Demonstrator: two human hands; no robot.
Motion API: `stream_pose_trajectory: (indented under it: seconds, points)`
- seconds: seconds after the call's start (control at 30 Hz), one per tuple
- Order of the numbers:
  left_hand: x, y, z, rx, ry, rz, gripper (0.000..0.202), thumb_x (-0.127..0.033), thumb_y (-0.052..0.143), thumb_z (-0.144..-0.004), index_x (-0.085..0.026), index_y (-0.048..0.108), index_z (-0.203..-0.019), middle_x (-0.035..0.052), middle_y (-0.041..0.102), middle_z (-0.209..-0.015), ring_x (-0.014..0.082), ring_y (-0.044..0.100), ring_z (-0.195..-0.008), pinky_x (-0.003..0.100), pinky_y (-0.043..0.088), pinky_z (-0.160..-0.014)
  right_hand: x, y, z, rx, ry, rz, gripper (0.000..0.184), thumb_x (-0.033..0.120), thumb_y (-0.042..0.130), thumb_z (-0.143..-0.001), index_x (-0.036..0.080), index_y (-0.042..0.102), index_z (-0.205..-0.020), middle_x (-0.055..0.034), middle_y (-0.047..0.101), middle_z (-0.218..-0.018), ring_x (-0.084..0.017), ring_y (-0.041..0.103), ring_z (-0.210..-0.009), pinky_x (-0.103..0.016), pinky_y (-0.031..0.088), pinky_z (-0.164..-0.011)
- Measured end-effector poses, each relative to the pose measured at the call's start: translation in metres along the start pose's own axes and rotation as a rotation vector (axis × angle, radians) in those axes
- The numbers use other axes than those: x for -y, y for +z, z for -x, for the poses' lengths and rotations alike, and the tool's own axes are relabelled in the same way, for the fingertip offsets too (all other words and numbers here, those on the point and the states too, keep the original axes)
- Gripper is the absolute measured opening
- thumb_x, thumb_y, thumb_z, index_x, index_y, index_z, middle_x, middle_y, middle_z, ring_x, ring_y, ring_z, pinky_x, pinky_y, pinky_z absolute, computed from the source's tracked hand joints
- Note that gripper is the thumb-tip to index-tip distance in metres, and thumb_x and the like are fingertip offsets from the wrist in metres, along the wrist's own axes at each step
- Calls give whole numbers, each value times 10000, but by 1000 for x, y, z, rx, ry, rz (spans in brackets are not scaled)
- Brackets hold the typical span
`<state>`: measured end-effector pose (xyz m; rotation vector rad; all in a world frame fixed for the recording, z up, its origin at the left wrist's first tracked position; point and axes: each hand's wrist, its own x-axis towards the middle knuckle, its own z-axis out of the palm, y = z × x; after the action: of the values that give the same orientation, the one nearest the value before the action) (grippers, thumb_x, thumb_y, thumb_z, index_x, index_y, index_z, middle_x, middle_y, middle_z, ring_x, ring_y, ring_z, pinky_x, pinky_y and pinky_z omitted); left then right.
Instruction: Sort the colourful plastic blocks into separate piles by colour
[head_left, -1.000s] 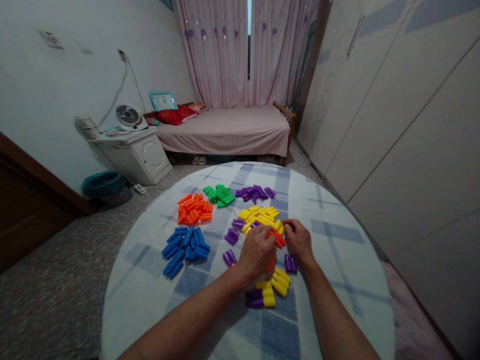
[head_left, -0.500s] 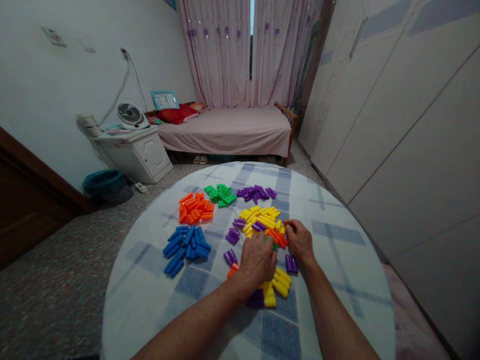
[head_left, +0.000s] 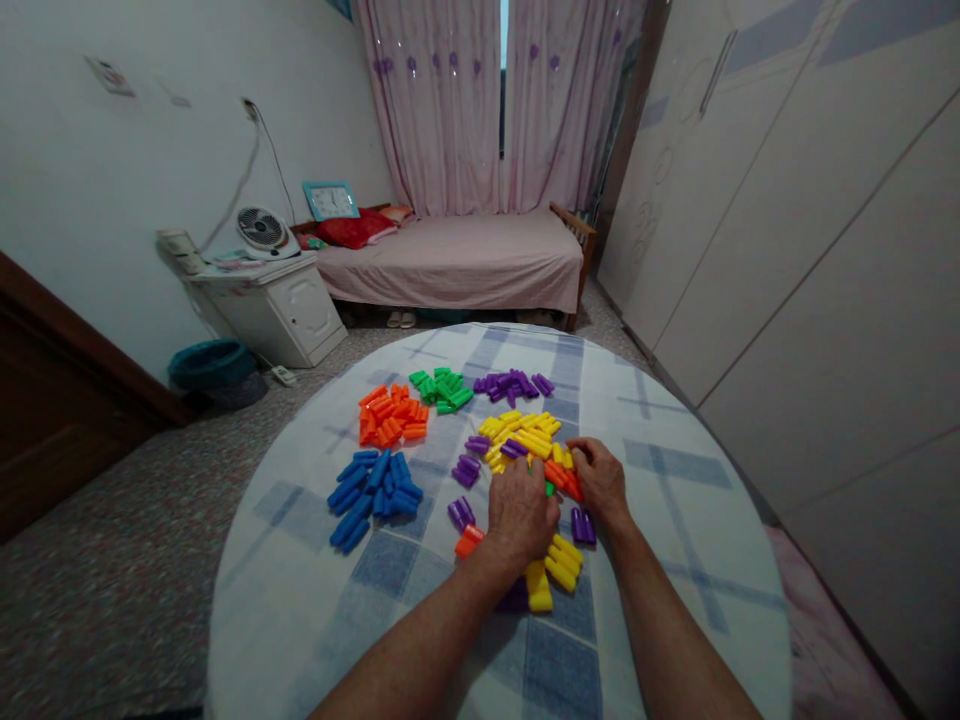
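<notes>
My left hand [head_left: 521, 508] is bent palm down over the near side of the mixed pile, its fingertips hidden. A bit of a green plastic piece [head_left: 550, 488] shows beside its fingers. From the right, my right hand [head_left: 600, 480] curls its fingers against the orange ribbed pieces [head_left: 562, 478] and the yellow pieces [head_left: 525, 435]; what it grips, if anything, is hidden. Purple ribbed pieces [head_left: 583, 526] lie by my right wrist. More yellow pieces [head_left: 564, 562] lie below my left hand, and an orange piece [head_left: 469, 541] sits left of my left wrist.
Sorted by colour, blue pieces [head_left: 375, 495], orange pieces [head_left: 391, 415], green pieces [head_left: 441, 390] and purple pieces [head_left: 510, 385] form heaps on the round table's checked cloth [head_left: 675, 550]. Beyond the table stand a bed [head_left: 465, 260] and a white cabinet [head_left: 300, 315]; a wardrobe [head_left: 810, 250] is at right.
My left hand has shifted slightly right, uncovering more of the orange piece by its wrist. The orange pieces near my right fingers have moved slightly right. The sorted heaps are unchanged.
</notes>
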<state>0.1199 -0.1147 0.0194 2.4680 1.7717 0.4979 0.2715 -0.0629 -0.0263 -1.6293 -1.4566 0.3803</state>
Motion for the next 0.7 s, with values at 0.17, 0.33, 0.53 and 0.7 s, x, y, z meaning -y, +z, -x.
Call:
stream_pose_trajectory:
  seconds: [0.17, 0.33, 0.53, 0.7]
  points:
    - [9, -10, 5, -7, -3, 61, 276, -277, 564, -749, -191, 506, -1005, 77, 559, -984, 232, 533, -932, 352, 451, -793, 1, -1, 0, 3, 2, 3, 319, 305, 380, -774, 188, 660, -873, -56, 671, -899, -185, 596, -811, -319, 446, -775]
    - [40, -37, 22, -78, 27, 154, 395, -245, 543, -753, -211, 488, -1143, 60, 576, -1010, 214, 544, -959, 336, 458, -829, 0, -1, 0, 12, 13, 7, 324, 312, 380, -777, 186, 657, -887, -58, 672, -926, -186, 600, -843, -323, 444, -789]
    - [122, -64, 57, -348, -140, 88, 327, -258, 489, -805, -192, 509, -1124, 74, 587, -1059, 230, 552, -1006, 373, 440, -899, -1, -1, 0, 9, 11, 7, 314, 317, 390, -769, 191, 657, -878, -55, 669, -914, -186, 597, -828, -324, 447, -776]
    - [184, -65, 85, -385, -280, -45, 312, -316, 499, -809, -186, 530, -1092, 87, 611, -1046, 256, 557, -973, 405, 449, -872, 2, -3, 1, 8, 30, 10, 322, 336, 399, -757, 190, 662, -874, -60, 671, -899, -191, 597, -806, -324, 447, -761]
